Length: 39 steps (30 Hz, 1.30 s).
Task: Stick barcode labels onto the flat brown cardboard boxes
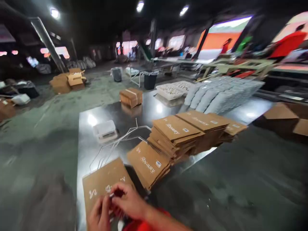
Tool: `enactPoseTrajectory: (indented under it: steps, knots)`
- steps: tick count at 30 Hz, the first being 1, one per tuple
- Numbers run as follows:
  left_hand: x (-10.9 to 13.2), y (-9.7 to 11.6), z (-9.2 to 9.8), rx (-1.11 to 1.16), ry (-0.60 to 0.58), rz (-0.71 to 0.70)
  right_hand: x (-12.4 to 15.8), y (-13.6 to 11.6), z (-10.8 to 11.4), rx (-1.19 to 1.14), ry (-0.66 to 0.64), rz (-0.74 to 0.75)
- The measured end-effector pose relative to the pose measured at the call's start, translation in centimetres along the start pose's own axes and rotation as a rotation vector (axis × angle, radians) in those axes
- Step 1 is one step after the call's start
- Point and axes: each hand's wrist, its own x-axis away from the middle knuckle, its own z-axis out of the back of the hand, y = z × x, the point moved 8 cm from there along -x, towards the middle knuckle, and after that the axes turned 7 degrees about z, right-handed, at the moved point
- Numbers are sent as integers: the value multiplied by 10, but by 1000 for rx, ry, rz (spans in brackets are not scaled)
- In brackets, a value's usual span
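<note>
Pinching with both hands: left hand (99, 214) and right hand (129, 202) meet fingertip to fingertip. The fingers are curled narrow and closed on a small red-and-white piece (115, 194), too blurred to identify.

The piece sits directly over a flat brown bag (102, 181), which lies under both hands on the table (86, 134). White cords (115, 142) trail away from the bag, ahead of the left hand. Just ahead of the right hand is a low bag stack (148, 165), with taller stacks (178, 133) beyond it. A white box (104, 130) sits well ahead of the left hand.

Our judgement on doing this well:
- We press the bag flat with the heel of the left hand.
- We make the pinch short and close to the print.
- We work clear of the cords, since a snag would likely drag the bag askew.
</note>
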Motion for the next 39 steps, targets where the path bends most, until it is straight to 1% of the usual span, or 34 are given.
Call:
enactPoseTrajectory:
  steps: [1, 3, 5, 8, 14, 19, 21, 23, 25, 27, 29, 31, 33, 36, 39]
  knots:
    - [0, -5, 0, 19, -10, 14, 1, -5, -1, -27, -24, -1]
    - [3, -9, -4, 172, -89, -23, 0, -11, 1, -46, -35, 15]
    - [5, -17, -10, 275, -173, 23, -2, -7, 1, -80, -50, -25]
    - [8, -26, -17, 336, -218, 91, -1, 1, 0, -94, -73, -92]
    - [5, -24, -17, 281, -227, 67, -3, -1, 8, 53, -77, 4]
    - [3, -23, -16, 113, -147, 4, -1, -5, 8, 152, -86, 33]
    - [2, -26, -17, 51, -101, 4, -1, -7, 10, 205, -40, 47]
    - [1, -32, -18, 19, -64, 30, -5, -8, 16, 266, 31, 93]
    - [-1, -40, -20, 24, -53, 80, -16, -4, 28, 310, 107, 146]
    - [-3, -51, -22, 63, -69, 153, -33, 9, 46, 373, 196, 144]
    - [-8, -64, -21, 99, -79, 216, -55, 29, 66, 488, 276, 74]
    - [-15, -80, -18, 119, -73, 260, -75, 51, 78, 600, 279, -16]
    - [-24, -99, -17, 145, -74, 311, -90, 68, 81, 670, 244, -80]
    - [-36, -126, -23, 196, -114, 395, -98, 78, 81, 750, 235, -131]
    - [-41, -137, -27, 214, -118, 410, -99, 79, 78, 797, 204, -151]
